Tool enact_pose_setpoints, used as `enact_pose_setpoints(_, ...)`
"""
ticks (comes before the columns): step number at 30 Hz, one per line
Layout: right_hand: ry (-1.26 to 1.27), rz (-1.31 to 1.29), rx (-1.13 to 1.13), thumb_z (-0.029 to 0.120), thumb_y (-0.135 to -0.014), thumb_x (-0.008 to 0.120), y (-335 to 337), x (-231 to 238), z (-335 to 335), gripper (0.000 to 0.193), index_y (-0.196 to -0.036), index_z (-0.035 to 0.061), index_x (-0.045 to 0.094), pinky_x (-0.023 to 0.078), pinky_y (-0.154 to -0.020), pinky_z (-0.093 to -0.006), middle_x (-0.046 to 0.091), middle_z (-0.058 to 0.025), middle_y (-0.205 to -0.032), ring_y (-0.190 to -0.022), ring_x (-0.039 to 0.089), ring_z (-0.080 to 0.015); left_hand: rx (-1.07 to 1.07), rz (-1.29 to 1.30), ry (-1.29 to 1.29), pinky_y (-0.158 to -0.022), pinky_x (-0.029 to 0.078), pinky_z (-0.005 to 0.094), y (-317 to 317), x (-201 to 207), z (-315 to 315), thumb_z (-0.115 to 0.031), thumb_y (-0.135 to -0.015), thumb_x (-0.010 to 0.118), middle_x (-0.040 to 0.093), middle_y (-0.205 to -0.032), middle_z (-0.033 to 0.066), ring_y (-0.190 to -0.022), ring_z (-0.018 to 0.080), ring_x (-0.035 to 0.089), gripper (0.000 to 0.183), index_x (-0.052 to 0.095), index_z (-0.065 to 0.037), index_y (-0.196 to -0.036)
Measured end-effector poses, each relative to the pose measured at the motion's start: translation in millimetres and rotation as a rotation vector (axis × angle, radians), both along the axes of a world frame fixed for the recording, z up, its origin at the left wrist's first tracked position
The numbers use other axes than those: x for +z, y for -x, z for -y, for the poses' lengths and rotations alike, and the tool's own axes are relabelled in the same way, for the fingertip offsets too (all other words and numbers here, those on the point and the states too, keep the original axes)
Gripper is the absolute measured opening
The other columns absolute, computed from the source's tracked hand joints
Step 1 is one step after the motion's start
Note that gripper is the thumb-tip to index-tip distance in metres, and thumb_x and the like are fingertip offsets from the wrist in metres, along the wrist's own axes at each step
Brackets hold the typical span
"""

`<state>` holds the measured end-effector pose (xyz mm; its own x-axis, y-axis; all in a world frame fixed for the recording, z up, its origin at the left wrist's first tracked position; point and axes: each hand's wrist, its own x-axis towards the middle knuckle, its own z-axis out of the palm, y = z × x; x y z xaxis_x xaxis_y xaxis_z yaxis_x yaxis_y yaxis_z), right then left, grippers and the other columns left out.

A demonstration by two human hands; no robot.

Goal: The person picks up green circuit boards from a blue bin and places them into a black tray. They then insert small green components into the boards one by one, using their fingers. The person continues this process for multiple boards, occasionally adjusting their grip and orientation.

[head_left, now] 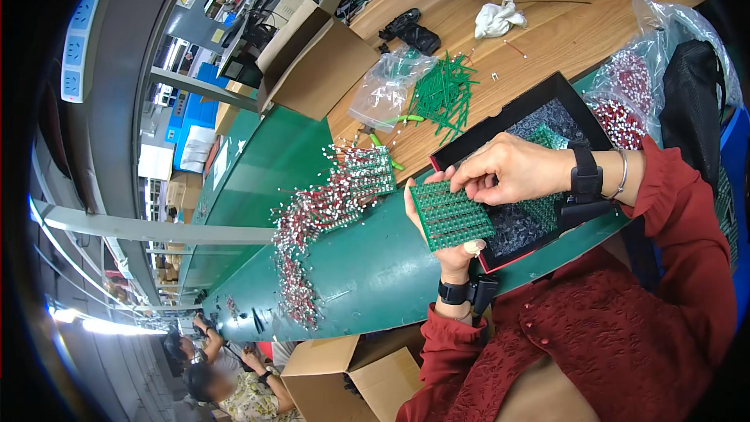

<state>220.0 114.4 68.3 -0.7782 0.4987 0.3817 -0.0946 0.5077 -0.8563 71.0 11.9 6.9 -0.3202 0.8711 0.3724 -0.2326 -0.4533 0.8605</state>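
Far left, we've got a white power strip with blue socket faces point(76, 51) on a grey frame; lower down, two co-workers sit along the bench. Next, we log a tangled heap of red-and-white wired parts point(301, 266) on the glossy green worktop point(351, 285), running up against a green board bristling with leads point(375, 168). Open brown cardboard boxes sit above and below the worktop, the upper one point(320, 70) tilted, the lower one point(320, 359) near the lap. Then we tag green-handled pliers point(376, 139), a crumpled clear plastic bag point(383, 98) and a loose pile of thin green strips point(445, 94) on the wood-grain tabletop. Mid-right, our left hand point(453, 259) grips a flat green circuit board panel with rows of small parts point(451, 217) from beneath, thumb at its near edge; the panel is tilted, partly over the red-edged black tray point(508, 116) of dark bits. Our right hand point(508, 168) has its fingers curled together at the panel's upper right edge; we can't tell whether they pinch anything. Past it, a clear bag of red-and-white parts point(621, 113), then a black fabric pouch point(691, 105).
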Motion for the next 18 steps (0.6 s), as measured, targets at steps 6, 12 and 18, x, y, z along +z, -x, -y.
enact_pose_setpoints(6,0.033,-0.008,-0.048,0.0,-0.072,0.067,-0.7,2.5,1.2,0.021,-0.093,0.0013,0.068,0.052,-0.06,-0.0268,0.067,-0.0065,-0.074,-0.064,0.065,-0.0138,-0.003,0.0,0.007,-0.11,0.034,0.0491,0.3,0.7,0.9,-0.044,-0.05,0.093,0.039,-0.135,0.0163,-0.128,0.0341,0.043,0.136,0.006,-0.007,-0.148)
enact_pose_setpoints(12,0.04,-0.032,-0.072,0.001,-0.073,0.067,-4.0,6.1,0.0,0.024,-0.097,0.0033,0.068,0.052,-0.059,-0.0245,0.067,-0.0041,-0.074,-0.063,0.063,-0.0097,0.024,0.006,0.02,-0.11,0.034,0.049,1.6,0.0,1.3,-0.043,-0.051,0.093,0.038,-0.135,0.0161,-0.128,0.0342,0.043,0.135,0.006,-0.007,-0.147)
enact_pose_setpoints(18,-0.05,-0.002,-0.058,0.002,-0.073,0.068,0.1,0.9,6.0,0.023,-0.095,0.0046,0.068,0.052,-0.059,-0.0282,0.067,-0.0063,-0.071,-0.062,0.066,-0.016,0.0,-0.006,-0.016,-0.109,0.035,0.0495,0.7,-2.3,-1.0,-0.041,-0.052,0.093,0.038,-0.134,0.0156,-0.127,0.0344,0.043,0.134,0.005,-0.008,-0.148)
